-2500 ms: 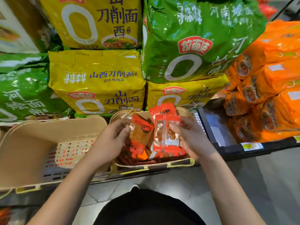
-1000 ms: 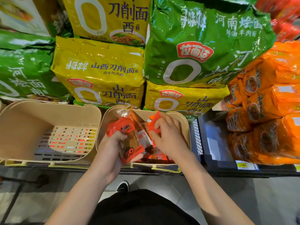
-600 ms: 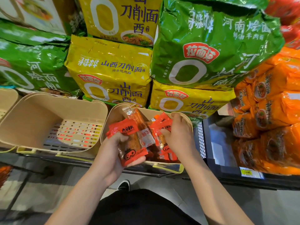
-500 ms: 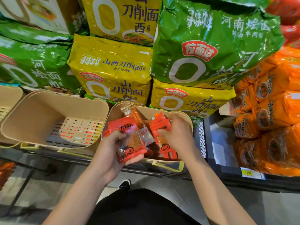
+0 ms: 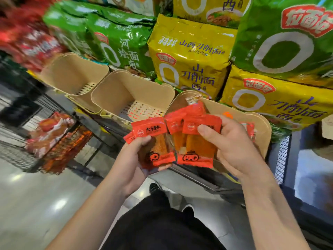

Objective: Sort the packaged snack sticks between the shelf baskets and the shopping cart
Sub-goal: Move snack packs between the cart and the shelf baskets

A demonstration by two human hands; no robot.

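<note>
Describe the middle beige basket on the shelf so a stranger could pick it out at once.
Start at the yellow noodle bags stacked on the shelf; a row of three beige baskets runs below them. The middle basket sits left of the snack packets held in both hands. Its slatted floor is bare, while the right basket holds red packets.

Bright overhead light is glaring off the noodle bags (image 5: 191,56) and floor (image 5: 36,201) around me; the left edge is smearing with motion blur, bending wide-angle.
</note>
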